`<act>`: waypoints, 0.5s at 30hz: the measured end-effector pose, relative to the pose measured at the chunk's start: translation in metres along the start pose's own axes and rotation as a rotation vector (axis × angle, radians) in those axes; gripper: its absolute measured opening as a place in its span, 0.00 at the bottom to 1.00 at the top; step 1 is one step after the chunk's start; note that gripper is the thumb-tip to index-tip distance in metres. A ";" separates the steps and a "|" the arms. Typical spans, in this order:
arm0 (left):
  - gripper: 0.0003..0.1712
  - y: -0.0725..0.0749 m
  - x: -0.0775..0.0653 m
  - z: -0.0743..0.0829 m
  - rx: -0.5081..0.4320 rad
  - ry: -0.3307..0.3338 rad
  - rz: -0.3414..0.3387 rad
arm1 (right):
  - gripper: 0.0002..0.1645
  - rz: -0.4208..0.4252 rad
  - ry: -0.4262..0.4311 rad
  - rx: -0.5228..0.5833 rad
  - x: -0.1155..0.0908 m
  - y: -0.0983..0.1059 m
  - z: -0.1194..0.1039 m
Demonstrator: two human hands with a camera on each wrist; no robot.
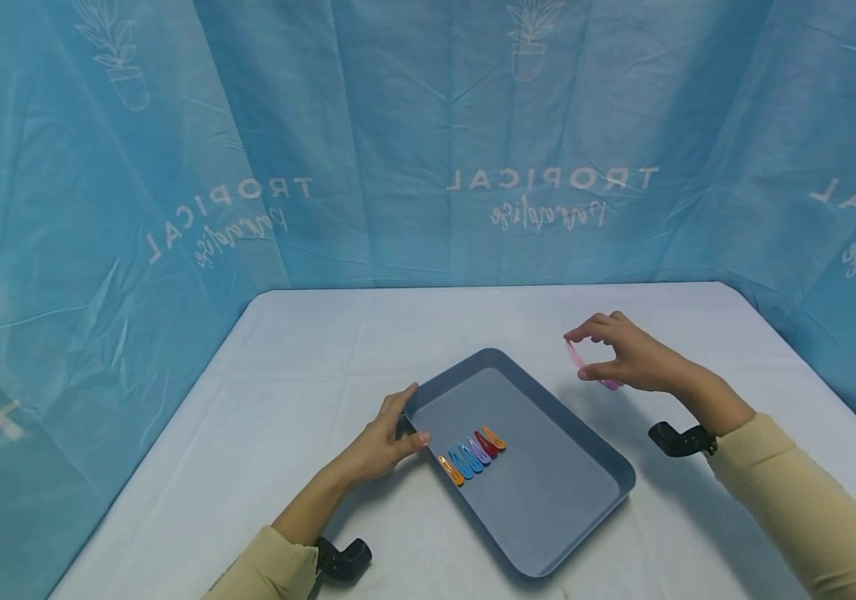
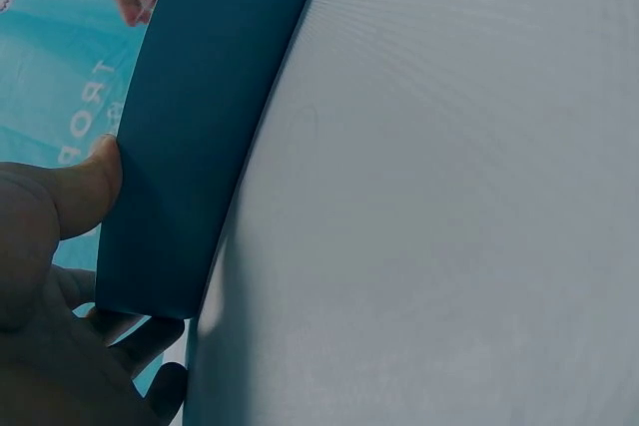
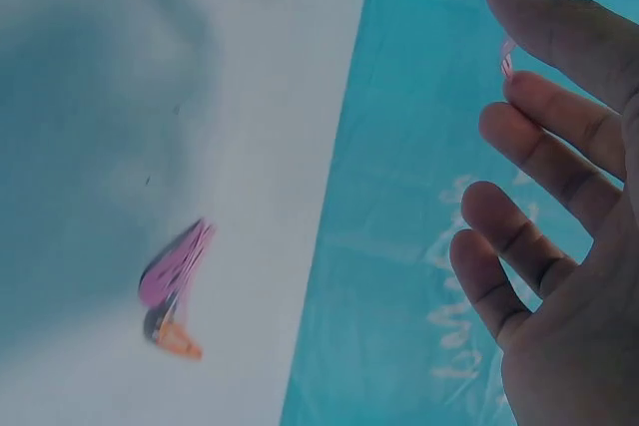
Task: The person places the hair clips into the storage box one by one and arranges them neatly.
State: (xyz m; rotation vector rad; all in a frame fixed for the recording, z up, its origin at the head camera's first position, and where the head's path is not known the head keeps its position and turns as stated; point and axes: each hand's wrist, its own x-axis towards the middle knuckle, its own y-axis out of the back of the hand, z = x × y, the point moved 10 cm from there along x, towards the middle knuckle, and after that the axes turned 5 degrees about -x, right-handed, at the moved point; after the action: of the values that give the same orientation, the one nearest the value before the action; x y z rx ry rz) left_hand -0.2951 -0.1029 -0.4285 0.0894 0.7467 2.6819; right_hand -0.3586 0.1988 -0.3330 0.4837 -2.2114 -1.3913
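A grey-blue tray (image 1: pixel 548 467) lies at an angle on the white table. My left hand (image 1: pixel 386 442) grips its left corner, the thumb over the rim and the fingers around the outside; the tray wall (image 2: pixel 200 127) fills much of the left wrist view. Inside the tray, several snap hair clips (image 1: pixel 470 457) in orange, blue, purple and red form a slanted row. To the right of the tray, above the table, my right hand (image 1: pixel 633 354) pinches a pink hair clip (image 1: pixel 574 354) between thumb and index finger, the other fingers spread in the right wrist view.
Below the right hand, a pink-purple hair clip (image 3: pixel 178 266) and an orange hair clip (image 3: pixel 178 338) lie close together on the white table (image 1: pixel 322 358). Blue printed curtains (image 1: pixel 397 125) hang behind and beside the table.
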 end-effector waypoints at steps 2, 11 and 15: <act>0.46 0.000 0.000 0.000 -0.002 -0.003 0.000 | 0.32 -0.003 0.006 0.002 0.001 -0.001 -0.007; 0.45 0.000 0.000 0.003 -0.005 -0.020 0.000 | 0.32 -0.009 0.073 -0.005 0.006 -0.009 -0.040; 0.45 0.001 0.000 0.004 -0.007 -0.022 0.002 | 0.33 -0.020 0.097 -0.009 0.008 -0.016 -0.053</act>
State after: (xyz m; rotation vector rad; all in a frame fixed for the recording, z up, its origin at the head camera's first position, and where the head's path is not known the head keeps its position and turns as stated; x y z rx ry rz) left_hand -0.2949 -0.1017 -0.4249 0.1173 0.7308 2.6813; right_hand -0.3348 0.1487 -0.3265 0.5600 -2.1276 -1.3589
